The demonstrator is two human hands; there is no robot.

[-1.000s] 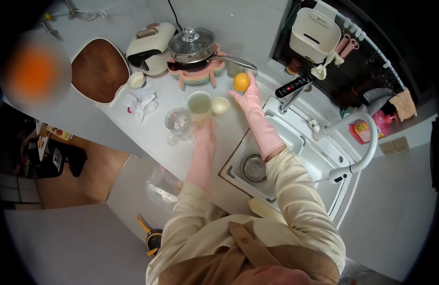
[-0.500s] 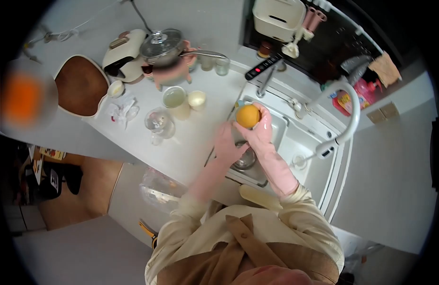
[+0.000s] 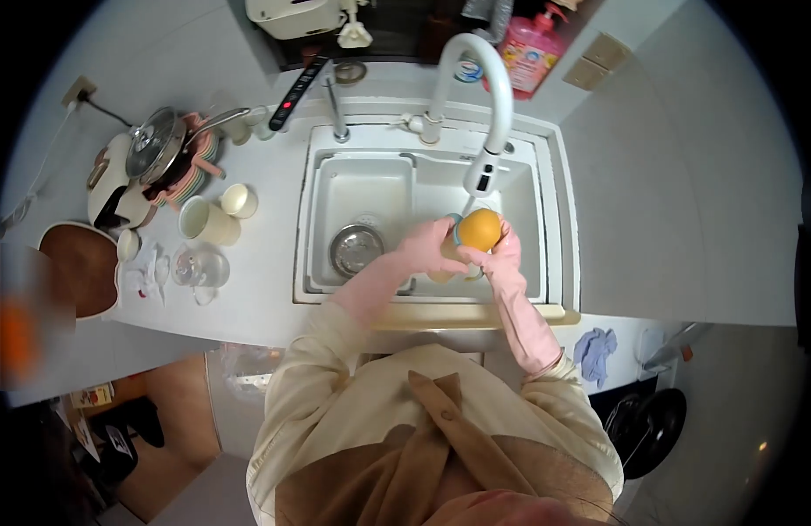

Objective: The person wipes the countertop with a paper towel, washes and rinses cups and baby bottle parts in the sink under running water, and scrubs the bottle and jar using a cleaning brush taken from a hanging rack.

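Observation:
My right hand (image 3: 500, 254), in a pink rubber glove, is closed around a smooth, round orange object (image 3: 479, 230) whose kind I cannot make out. Close against it, my left hand (image 3: 430, 248), also gloved in pink, curls around a pale thing with a blue-green edge (image 3: 457, 230). Whether the pale and orange parts belong to one item cannot be told. Both hands are over the right basin (image 3: 526, 263) of the white sink, below the spray head of the white faucet (image 3: 483, 174). In the left basin (image 3: 363, 186) sits a round metal strainer (image 3: 357, 251).
Left of the sink, the counter (image 3: 261, 294) bears pale cups (image 3: 211, 221), a clear pitcher (image 3: 200, 266) and a lidded pan (image 3: 156, 145). A pink soap bottle (image 3: 526, 54) stands behind the faucet. A blue-grey cloth (image 3: 596, 355) lies at the right.
My view has swung to the right. Both hands have gone from the left basin to the right one, under the faucet. My left hand has come up against what my right hand holds.

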